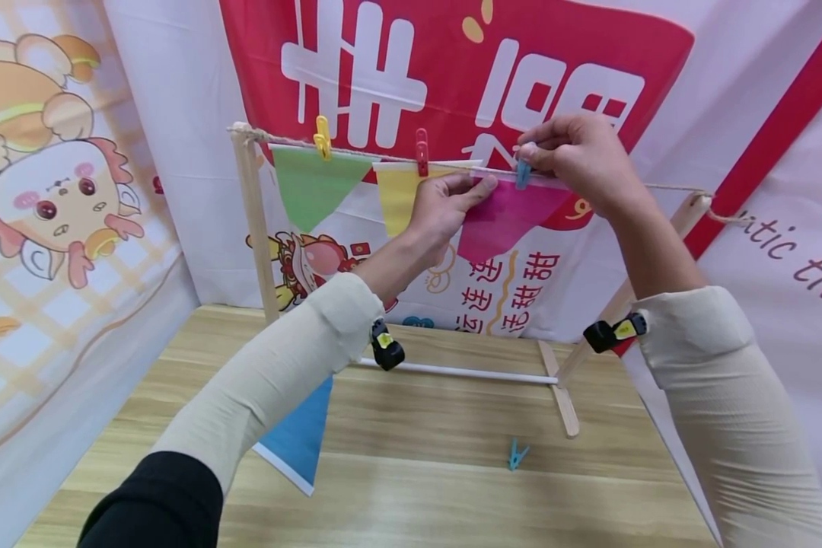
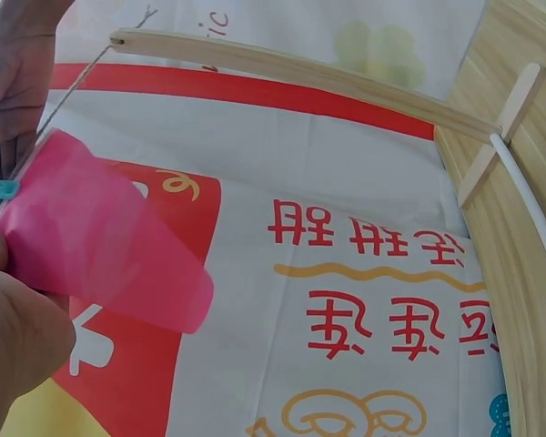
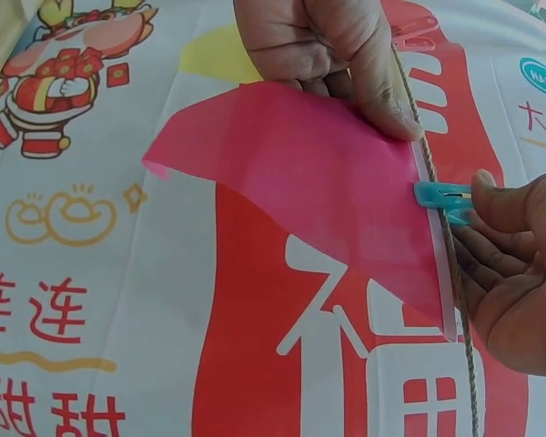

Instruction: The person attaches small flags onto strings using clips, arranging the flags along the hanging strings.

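A pink pennant (image 1: 510,217) hangs at a rope (image 3: 474,391) strung between two wooden posts. My left hand (image 1: 441,209) pinches the pennant near its upper left corner, thumb on the front. With thumb and fingers, my right hand (image 1: 585,156) pinches a blue clothespin (image 3: 430,195), whose jaws sit over the rope and the pennant's white top edge. To the left hang a green pennant (image 1: 318,183), with a yellow clothespin (image 1: 323,138) on the rope above it, and a yellow pennant (image 1: 392,194), with a red clothespin (image 1: 422,152). My left hand partly covers the yellow pennant.
On the wooden table (image 1: 411,472) lie a blue pennant (image 1: 301,438), partly under my left forearm, and another blue clothespin (image 1: 516,457). The stand has a left post (image 1: 253,221), a right post (image 1: 688,217) and a low white rod (image 1: 466,372). Printed cloth hangs behind.
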### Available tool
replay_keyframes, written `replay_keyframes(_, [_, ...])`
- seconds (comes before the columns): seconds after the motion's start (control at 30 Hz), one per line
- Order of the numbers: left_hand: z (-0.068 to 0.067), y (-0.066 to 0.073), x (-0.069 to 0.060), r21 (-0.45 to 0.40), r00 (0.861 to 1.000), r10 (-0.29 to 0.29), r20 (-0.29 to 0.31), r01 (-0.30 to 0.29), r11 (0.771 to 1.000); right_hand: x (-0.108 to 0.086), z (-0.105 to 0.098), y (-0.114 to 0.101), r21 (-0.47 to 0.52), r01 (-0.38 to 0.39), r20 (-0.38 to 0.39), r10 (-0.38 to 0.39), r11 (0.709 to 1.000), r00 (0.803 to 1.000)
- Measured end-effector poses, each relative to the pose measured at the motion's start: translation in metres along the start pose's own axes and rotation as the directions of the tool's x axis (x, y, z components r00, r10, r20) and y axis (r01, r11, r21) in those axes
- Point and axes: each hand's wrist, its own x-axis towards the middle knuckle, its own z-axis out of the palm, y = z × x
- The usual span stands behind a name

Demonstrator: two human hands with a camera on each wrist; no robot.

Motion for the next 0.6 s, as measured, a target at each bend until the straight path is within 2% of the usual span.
replay_keyframes(0.2, [0.0013,-0.0007,-0.0017,0.031,1.000,-0.008,0.005,0.008,0.999,-0.0019,-0.0041,0.0018,-0.039,0.003,0.004,-0.003,0.999,1.000])
replay_keyframes(0.6, [-0.0033,-0.0055,-0.0034,0.076,1.000,0.009,0.005,-0.010,0.997,-0.0047,-0.0061,0.0075,-0.029,-0.041,0.035,0.042,0.999,0.998])
